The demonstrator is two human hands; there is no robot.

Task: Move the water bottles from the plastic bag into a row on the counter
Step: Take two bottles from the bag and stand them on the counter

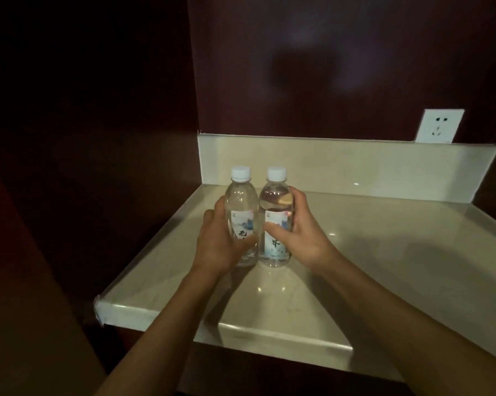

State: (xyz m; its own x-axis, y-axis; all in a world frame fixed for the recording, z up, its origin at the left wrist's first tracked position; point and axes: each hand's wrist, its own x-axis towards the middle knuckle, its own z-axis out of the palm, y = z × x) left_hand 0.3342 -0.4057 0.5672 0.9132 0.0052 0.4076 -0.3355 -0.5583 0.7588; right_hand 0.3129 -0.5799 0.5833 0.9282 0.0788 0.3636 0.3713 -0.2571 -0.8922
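Bench [383, 252]: pale stone top, filling centre and lower right of frame.
Wall socket [439, 126]: white, upper right.
2 water bottles, frame centre, upright on the bench, touching, white caps, clear water nearly to the neck.
Left bottle [241, 212]: left hand [218, 241] fingers curled round it.
Right bottle [275, 224]: right hand [301, 232] fingers wrapped round it.

left bottle label [242, 224] at frame centre, one large dark chinese character, right bottle label [275, 237] beside it, another character, small print unreadable
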